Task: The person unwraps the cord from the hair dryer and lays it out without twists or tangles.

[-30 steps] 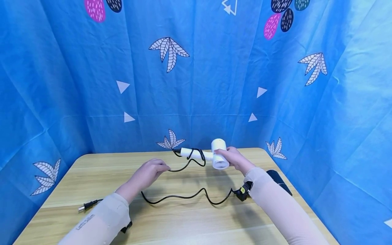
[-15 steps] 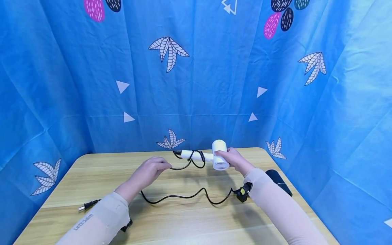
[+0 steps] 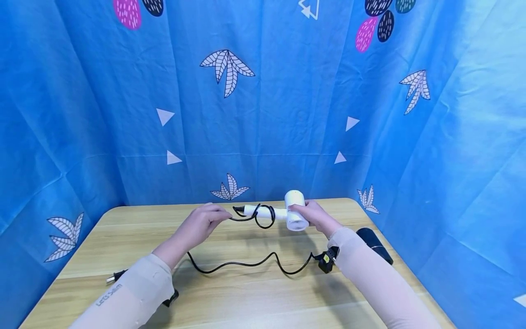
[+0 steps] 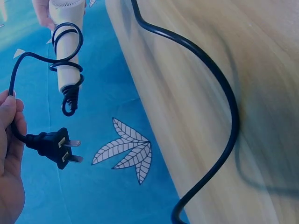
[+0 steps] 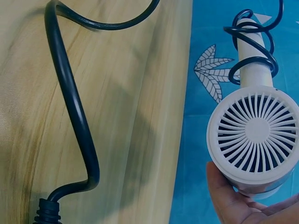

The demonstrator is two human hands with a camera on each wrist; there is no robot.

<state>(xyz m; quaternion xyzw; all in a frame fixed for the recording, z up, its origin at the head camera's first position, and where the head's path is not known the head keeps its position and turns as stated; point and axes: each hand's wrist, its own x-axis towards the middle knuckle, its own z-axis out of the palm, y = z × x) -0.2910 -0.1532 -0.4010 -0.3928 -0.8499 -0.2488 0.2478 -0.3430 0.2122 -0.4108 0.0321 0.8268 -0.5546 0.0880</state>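
Note:
A white hair dryer (image 3: 295,211) is held up above the table, its handle pointing left. My right hand (image 3: 314,215) grips its round head; in the right wrist view the slatted grille (image 5: 258,130) faces the camera. Loops of black power cord (image 3: 269,223) wind around the handle. At the left, my left hand (image 3: 203,222) pinches that cord between thumb and fingers near the plug end. The two-pronged plug (image 4: 56,147) hangs just beside those fingers in the left wrist view; in the head view the hand hides it.
Another black cable (image 3: 242,264) snakes across the wooden table (image 3: 230,301), from a black connector (image 3: 326,260) by the right forearm. A second plug (image 3: 116,276) lies at the left beside the sleeve. A dark cylindrical object (image 3: 375,245) lies at the right edge. Blue curtains (image 3: 263,114) surround the table.
My left hand has risen slightly, lifting the cord end closer to the handle. The hair dryer has dipped a little in the head view, with my right hand still gripping it.

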